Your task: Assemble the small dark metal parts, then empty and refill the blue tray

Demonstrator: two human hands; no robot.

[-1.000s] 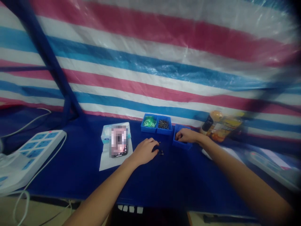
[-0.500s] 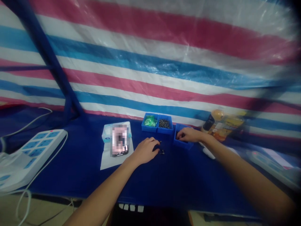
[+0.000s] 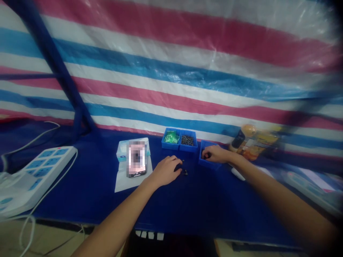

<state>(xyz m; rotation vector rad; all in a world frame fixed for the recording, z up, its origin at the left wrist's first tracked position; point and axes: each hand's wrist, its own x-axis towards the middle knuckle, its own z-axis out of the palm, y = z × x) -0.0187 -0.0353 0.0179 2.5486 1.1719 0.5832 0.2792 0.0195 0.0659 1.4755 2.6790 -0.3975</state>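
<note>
My left hand rests on the blue table, fingers bent and its thumb apart from the forefinger. Just past its fingertips lie tiny dark parts, too small to name. My right hand reaches into a blue bin with its fingers curled together. A dark patch shows between those fingers; what it is, I cannot make out. Left of that bin stand two joined blue bins: one holds small green packets, the other a heap of small dark metallic pieces.
A phone leans on a tissue box, above a white sheet. A white power strip with cables lies at left. To the right are a bottle, a yellow package and a white object. Striped sheeting hangs behind.
My right hand has shifted slightly inside the bin, and a dark patch now shows between its curled fingers. My left hand stays in place.
</note>
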